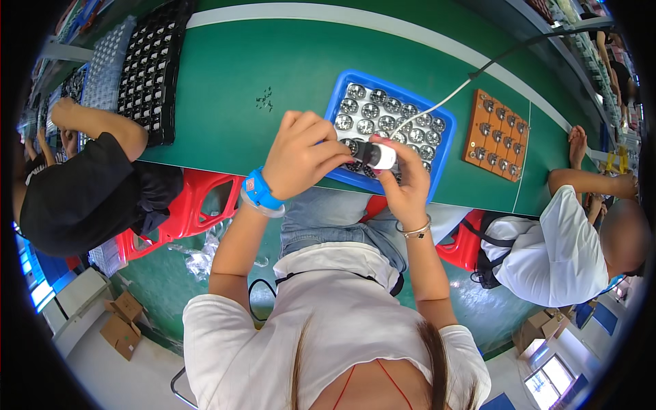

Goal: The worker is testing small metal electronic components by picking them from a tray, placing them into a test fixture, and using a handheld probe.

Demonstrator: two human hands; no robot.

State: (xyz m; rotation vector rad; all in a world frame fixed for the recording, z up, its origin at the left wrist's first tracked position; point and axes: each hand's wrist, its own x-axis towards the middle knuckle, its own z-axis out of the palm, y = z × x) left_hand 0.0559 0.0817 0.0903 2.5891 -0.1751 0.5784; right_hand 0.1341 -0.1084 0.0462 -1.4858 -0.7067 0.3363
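A small device with a white rounded body and a black end (383,158) is held low over the near side of a blue tray (334,102). Thumb and fingers of my right hand (410,184) close around its white body. On the black end, the fingertips of my left hand (304,154) are pinched together; whatever small piece may be between them is hidden. Rows of round, shiny, lens-like parts (370,111) fill the tray. A white cable (441,104) comes down from the upper right to my right fingers; whether it joins the device I cannot tell.
Small black bits (265,99) lie scattered on the green table (232,75). An orange board (471,143) with round metal parts stands to the right. Black compartment trays (154,75) are at the far left. Co-workers sit on both sides, near red stools (205,201).
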